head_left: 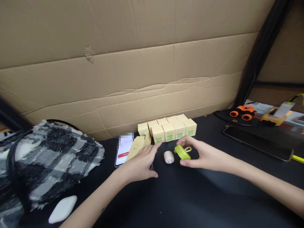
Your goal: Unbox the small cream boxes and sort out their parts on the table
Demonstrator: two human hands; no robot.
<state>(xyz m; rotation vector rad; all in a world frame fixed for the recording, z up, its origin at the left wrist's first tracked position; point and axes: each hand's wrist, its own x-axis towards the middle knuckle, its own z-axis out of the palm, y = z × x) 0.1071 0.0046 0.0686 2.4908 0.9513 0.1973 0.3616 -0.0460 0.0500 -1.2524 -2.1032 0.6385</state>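
Between the thumb and fingers of my right hand [194,153] is a small lime-green case [184,153] with a loop strap, tilted just above or on the black tabletop. Left of it, a small pale pink rounded case [168,157] lies on the black surface, apart from both hands. My left hand [142,163] has its fingers stretched out and thumb apart, holding nothing that I can see. Beneath and behind those fingers lies a cream box [136,146], partly hidden, with its flap up. Cream boxes [169,131] with green pictures stand in two rows behind the hands.
A lit phone [123,150] lies left of the cream box. Further left are a black-and-white plaid cloth [64,161] and a white rounded object [63,209]. To the right lie a dark phone [257,142] and an orange toy truck [243,112]. A cardboard wall [133,69] rises behind.
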